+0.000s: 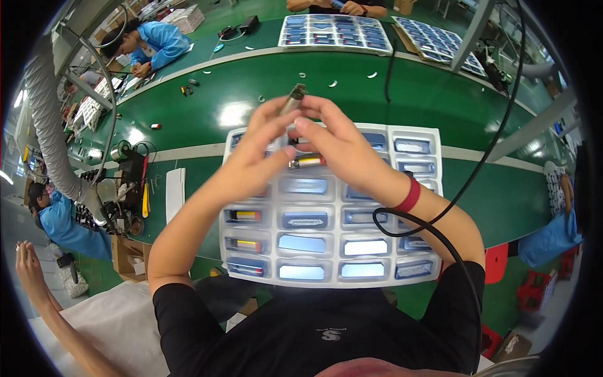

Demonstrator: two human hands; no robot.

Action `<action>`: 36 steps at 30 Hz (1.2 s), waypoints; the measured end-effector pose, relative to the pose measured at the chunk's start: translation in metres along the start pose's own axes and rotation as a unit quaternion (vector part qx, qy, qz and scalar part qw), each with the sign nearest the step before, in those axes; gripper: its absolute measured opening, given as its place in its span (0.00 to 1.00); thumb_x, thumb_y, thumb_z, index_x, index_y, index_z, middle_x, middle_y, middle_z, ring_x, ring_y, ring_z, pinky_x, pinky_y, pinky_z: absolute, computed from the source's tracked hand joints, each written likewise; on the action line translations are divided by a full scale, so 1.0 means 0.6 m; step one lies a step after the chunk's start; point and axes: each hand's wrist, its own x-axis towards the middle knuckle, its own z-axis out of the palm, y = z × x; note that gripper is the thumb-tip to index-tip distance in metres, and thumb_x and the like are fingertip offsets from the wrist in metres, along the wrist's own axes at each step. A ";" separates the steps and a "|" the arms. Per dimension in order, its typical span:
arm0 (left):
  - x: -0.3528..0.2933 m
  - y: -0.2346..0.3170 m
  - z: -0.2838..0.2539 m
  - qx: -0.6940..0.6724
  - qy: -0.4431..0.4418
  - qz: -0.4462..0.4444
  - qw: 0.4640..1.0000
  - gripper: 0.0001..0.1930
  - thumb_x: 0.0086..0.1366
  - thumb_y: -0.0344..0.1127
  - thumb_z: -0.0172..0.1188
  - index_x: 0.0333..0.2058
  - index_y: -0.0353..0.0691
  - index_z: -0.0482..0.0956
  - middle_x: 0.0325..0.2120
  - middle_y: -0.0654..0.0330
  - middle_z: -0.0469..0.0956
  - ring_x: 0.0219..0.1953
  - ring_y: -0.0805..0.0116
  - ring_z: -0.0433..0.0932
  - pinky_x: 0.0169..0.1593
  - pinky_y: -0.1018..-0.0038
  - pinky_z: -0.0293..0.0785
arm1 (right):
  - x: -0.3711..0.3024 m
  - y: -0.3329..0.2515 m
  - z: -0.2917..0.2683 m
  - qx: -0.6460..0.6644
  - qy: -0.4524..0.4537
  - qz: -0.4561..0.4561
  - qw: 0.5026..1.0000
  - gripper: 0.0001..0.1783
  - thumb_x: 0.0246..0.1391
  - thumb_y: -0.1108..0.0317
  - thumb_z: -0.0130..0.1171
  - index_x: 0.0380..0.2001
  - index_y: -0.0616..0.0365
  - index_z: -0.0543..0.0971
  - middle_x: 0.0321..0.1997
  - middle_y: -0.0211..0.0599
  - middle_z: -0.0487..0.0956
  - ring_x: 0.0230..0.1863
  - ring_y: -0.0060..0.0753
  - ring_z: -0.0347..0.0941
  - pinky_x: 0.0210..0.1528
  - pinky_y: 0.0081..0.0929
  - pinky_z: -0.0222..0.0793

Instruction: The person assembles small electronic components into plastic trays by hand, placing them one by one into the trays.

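Observation:
Above the tray, my left hand [260, 141] and my right hand [336, 141] meet with curled fingers around a small, slim grey piece [293, 100]. It stands tilted, with a dark, metallic-looking top end, and the fingers hide its lower part. Directly below the hands shows a small cylinder with yellow and red bands [306, 162]. The white moulded tray [271, 235] has rows of compartments, many holding flat blue shiny pieces [304, 220]. Down its left column lie several yellow-and-red banded cylinders [244, 216].
A black cable [461, 195] hangs across my right forearm. Tools, including a yellow-handled one [146, 201], lie at the left beside a white ribbed hose [53, 119]. More filled trays [336, 49] stand across the green bench [251, 81]. People in blue work around it; another person's hand [29, 267] is lower left.

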 end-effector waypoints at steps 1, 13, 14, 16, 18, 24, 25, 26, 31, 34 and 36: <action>-0.004 0.014 0.022 -0.013 0.000 0.014 1.000 0.32 0.68 0.29 0.61 0.70 0.42 0.65 0.72 0.50 0.53 0.75 0.49 0.55 0.74 0.57 0.54 | -0.001 -0.004 -0.002 -0.002 0.002 -0.001 1.000 0.24 0.70 0.62 0.58 0.63 0.61 0.68 0.56 0.39 0.77 0.52 0.29 0.78 0.48 0.29 0.77; -0.043 0.063 0.036 0.230 -0.085 0.020 0.969 0.14 0.63 0.33 0.65 0.47 0.40 0.82 0.51 0.52 0.78 0.56 0.52 0.76 0.59 0.60 0.70 | -0.057 -0.029 -0.063 0.034 0.047 0.088 0.994 0.15 0.68 0.67 0.61 0.52 0.62 0.73 0.41 0.33 0.79 0.34 0.21 0.77 0.36 0.20 0.73; -0.052 0.063 0.035 0.278 -0.125 -0.003 0.953 0.09 0.61 0.33 0.66 0.40 0.40 0.83 0.44 0.54 0.81 0.48 0.52 0.79 0.53 0.61 0.72 | -0.060 -0.032 -0.065 0.013 0.053 0.081 0.995 0.15 0.67 0.68 0.62 0.51 0.62 0.74 0.40 0.33 0.79 0.32 0.20 0.77 0.35 0.20 0.73; -0.064 0.059 0.049 0.297 -0.140 0.007 0.944 0.08 0.60 0.33 0.67 0.37 0.40 0.83 0.39 0.55 0.80 0.45 0.53 0.78 0.50 0.61 0.72 | -0.063 -0.038 -0.068 0.008 0.059 0.085 0.995 0.14 0.67 0.69 0.62 0.51 0.63 0.74 0.39 0.32 0.80 0.31 0.20 0.77 0.35 0.19 0.73; -0.070 0.053 0.056 0.319 -0.163 0.010 0.934 0.08 0.58 0.33 0.69 0.36 0.41 0.82 0.35 0.56 0.78 0.42 0.52 0.77 0.47 0.61 0.72 | -0.067 -0.037 -0.073 0.005 0.061 0.084 0.995 0.14 0.66 0.70 0.62 0.50 0.63 0.76 0.39 0.32 0.81 0.32 0.20 0.77 0.36 0.19 0.73; -0.053 0.037 0.039 0.313 -0.105 0.028 0.944 0.10 0.58 0.33 0.69 0.37 0.40 0.81 0.38 0.55 0.77 0.43 0.51 0.76 0.50 0.60 0.70 | -0.070 -0.044 -0.087 0.025 0.037 0.071 0.996 0.15 0.67 0.75 0.56 0.55 0.64 0.76 0.41 0.36 0.81 0.39 0.25 0.77 0.45 0.25 0.74; -0.051 0.035 0.040 0.372 -0.071 0.032 0.925 0.11 0.57 0.32 0.70 0.39 0.40 0.80 0.39 0.54 0.76 0.44 0.50 0.76 0.50 0.60 0.70 | -0.072 -0.046 -0.087 0.025 0.033 0.067 0.997 0.14 0.66 0.75 0.56 0.54 0.64 0.76 0.41 0.37 0.81 0.39 0.26 0.77 0.46 0.26 0.74; -0.050 0.031 0.041 0.371 -0.070 0.032 0.925 0.11 0.57 0.32 0.70 0.39 0.40 0.80 0.39 0.54 0.76 0.44 0.50 0.76 0.50 0.60 0.70 | -0.074 -0.047 -0.088 0.025 0.032 0.067 0.997 0.14 0.66 0.75 0.56 0.54 0.64 0.76 0.41 0.37 0.81 0.39 0.26 0.77 0.46 0.26 0.74; -0.054 0.029 0.035 0.324 -0.040 0.086 0.941 0.13 0.56 0.27 0.71 0.40 0.39 0.78 0.49 0.52 0.80 0.46 0.53 0.79 0.48 0.62 0.75 | -0.087 -0.061 -0.088 0.005 0.026 0.049 0.998 0.13 0.66 0.76 0.57 0.52 0.63 0.78 0.43 0.38 0.81 0.44 0.30 0.81 0.50 0.30 0.78; -0.057 0.050 0.038 0.219 -0.018 -0.078 0.972 0.11 0.59 0.28 0.70 0.37 0.39 0.76 0.40 0.55 0.83 0.40 0.53 0.83 0.41 0.65 0.78 | -0.096 -0.065 -0.086 0.074 0.019 0.028 0.997 0.13 0.66 0.75 0.59 0.52 0.64 0.78 0.46 0.38 0.82 0.45 0.29 0.82 0.51 0.28 0.79; -0.048 0.049 0.048 0.205 0.026 -0.068 0.976 0.12 0.60 0.29 0.70 0.39 0.38 0.77 0.38 0.55 0.83 0.37 0.54 0.84 0.38 0.67 0.79 | -0.098 -0.069 -0.083 0.072 0.006 0.016 0.997 0.12 0.66 0.75 0.59 0.51 0.64 0.79 0.46 0.38 0.82 0.46 0.30 0.82 0.51 0.28 0.79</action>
